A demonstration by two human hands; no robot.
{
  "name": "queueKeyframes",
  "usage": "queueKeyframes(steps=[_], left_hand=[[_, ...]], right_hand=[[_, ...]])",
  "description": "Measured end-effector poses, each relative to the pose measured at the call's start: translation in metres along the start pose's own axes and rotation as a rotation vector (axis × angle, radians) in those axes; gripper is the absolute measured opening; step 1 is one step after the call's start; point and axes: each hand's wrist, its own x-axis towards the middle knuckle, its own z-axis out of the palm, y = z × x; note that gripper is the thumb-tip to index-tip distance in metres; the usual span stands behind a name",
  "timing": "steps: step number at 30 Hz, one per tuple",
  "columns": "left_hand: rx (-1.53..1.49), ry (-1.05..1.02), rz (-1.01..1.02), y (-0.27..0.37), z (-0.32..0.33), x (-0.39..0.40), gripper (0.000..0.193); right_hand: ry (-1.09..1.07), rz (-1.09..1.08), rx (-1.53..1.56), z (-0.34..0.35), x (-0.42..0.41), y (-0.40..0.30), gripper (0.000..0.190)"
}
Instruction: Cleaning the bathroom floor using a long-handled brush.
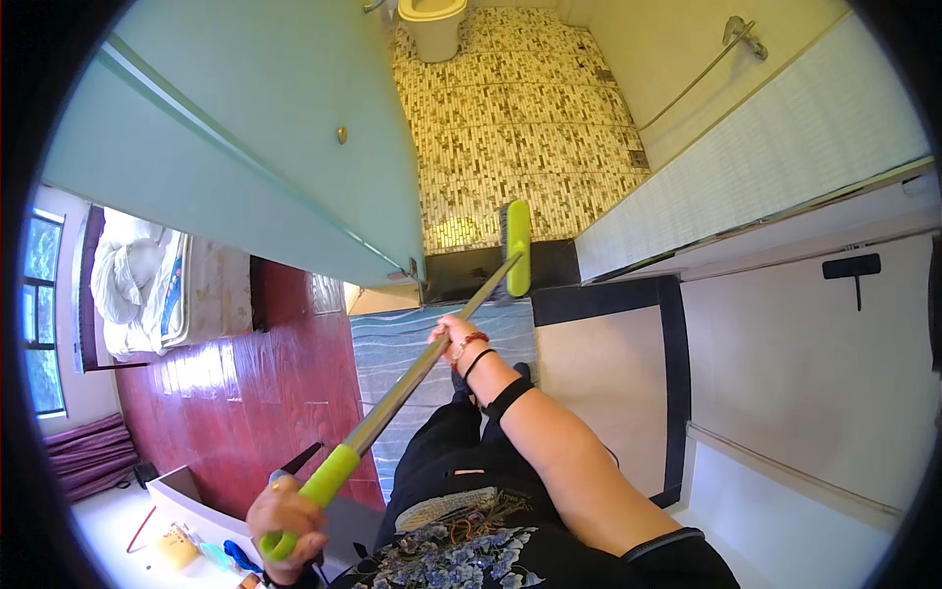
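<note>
A long-handled push broom (519, 247) with a green head, dark bristles and a metal pole runs diagonally across the view. Its head lies over the black doorway threshold (471, 272), between the blue patterned mat and the mosaic-tiled bathroom floor (515, 132). My left hand (285, 524) closes around the green grip near the pole's end. Further along, my right hand (456, 342), with red and black bands at the wrist, grips the metal pole. Whether the bristles touch the threshold cannot be told.
A pale blue door (294, 147) stands at the left of the doorway, and a toilet (434, 29) at the far end. The blue mat (412, 346) lies at my feet. A bed (176, 287) is at left; a white table (132, 537) with small items is at lower left.
</note>
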Motion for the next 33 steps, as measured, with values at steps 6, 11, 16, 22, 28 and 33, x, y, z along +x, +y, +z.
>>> queueKeyframes(steps=[6,11,16,22,28,33], left_hand=[[-0.332,0.280,-0.285,-0.036,0.032,0.002,0.022],[-0.219,0.016,-0.273,-0.055,0.047,0.022,0.016],[-0.216,0.134,-0.356,-0.045,0.052,0.011,0.017],[-0.061,0.322,-0.300,-0.007,0.022,0.010,0.019],[0.187,0.255,-0.096,0.024,0.000,0.013,0.031],[0.154,0.278,0.083,0.022,-0.017,0.008,0.019]], right_hand=[[0.153,-0.144,-0.047,-0.014,-0.006,-0.055,0.012],[0.195,-0.189,-0.047,-0.018,-0.001,-0.058,0.013],[0.202,-0.181,-0.171,-0.008,0.018,-0.028,0.009],[0.058,-0.064,-0.062,0.044,0.002,0.027,0.010],[-0.157,0.072,-0.033,0.075,-0.024,0.049,0.011],[-0.145,0.016,-0.200,0.085,-0.044,0.052,0.016]])
